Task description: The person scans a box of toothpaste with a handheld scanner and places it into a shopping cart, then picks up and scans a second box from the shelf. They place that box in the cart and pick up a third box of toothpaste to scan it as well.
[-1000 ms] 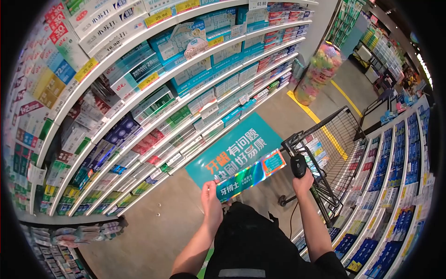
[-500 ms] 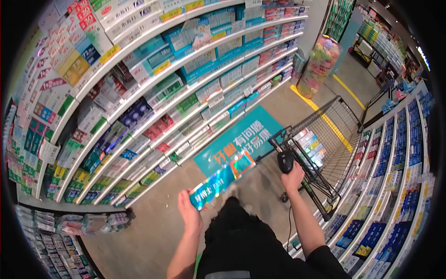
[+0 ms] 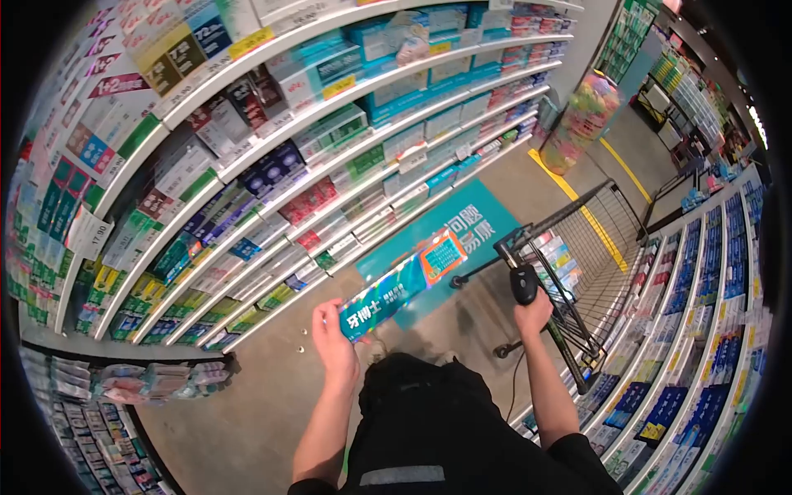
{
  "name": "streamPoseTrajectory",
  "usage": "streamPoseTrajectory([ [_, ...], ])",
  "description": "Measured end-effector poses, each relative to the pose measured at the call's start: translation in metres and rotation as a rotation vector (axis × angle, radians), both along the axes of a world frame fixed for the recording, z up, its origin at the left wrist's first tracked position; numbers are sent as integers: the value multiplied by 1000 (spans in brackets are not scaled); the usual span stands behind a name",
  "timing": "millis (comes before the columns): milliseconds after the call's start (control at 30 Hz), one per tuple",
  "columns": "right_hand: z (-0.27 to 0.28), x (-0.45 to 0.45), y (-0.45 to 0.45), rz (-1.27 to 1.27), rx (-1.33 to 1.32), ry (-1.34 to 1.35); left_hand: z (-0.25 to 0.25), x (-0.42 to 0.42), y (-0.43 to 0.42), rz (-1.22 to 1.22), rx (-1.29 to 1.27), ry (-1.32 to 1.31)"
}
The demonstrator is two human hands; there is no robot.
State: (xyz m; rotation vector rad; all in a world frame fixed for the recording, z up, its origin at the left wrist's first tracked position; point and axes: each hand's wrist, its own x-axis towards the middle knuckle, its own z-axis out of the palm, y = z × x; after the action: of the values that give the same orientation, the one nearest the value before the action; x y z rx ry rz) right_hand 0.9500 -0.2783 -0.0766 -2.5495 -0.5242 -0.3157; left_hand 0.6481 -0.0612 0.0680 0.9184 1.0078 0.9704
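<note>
A long teal toothpaste box (image 3: 388, 294) with an orange end panel is held at its near left end by my left hand (image 3: 333, 330). Its printed front faces up, and it slants toward the upper right. My right hand (image 3: 533, 313) is closed round a black corded device that looks like a barcode scanner (image 3: 523, 285), its rounded head pointing away from me. Just beyond that hand is the shopping cart (image 3: 606, 239), with several cartons (image 3: 554, 262) inside. The fingers under the device are partly hidden.
Curved shelves (image 3: 305, 124) packed with boxed goods run along the left. More shelves (image 3: 676, 330) of mostly blue boxes line the right. A teal floor sticker (image 3: 487, 202) lies ahead, and a tall bin of colourful items (image 3: 582, 120) stands beyond it.
The toothpaste box has shifted slightly right and up in view, its print now sharper. My right hand and the device appear a little lower and further right. Both grips stay the same.
</note>
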Motion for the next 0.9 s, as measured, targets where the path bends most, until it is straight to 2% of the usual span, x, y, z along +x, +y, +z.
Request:
streamPoseTrajectory([
  [67,3,-4,14,-17,19,40,-6,-19,17,-6,5,-3],
  [100,4,-6,20,-43,5,157,-9,-27,25,-12,2,-2],
  [200,4,-19,38,-96,-12,177,-15,-50,41,-19,-30,-40],
  [400,0,-44,72,-109,-96,96,-15,-88,63,-30,-101,-26],
  [467,-18,-45,77,-99,-90,53,-16,-101,71,-14,-144,-13],
  [533,5,-60,94,-80,-103,179,-18,-117,78,11,-132,-4],
  [667,-12,-69,106,-56,-117,51,-29,-142,91,42,-113,-7],
  [767,0,-85,122,-39,-88,109,-31,-155,101,71,-117,-14],
  [900,-6,-97,130,3,-83,36,-34,-167,107,107,-128,-39],
])
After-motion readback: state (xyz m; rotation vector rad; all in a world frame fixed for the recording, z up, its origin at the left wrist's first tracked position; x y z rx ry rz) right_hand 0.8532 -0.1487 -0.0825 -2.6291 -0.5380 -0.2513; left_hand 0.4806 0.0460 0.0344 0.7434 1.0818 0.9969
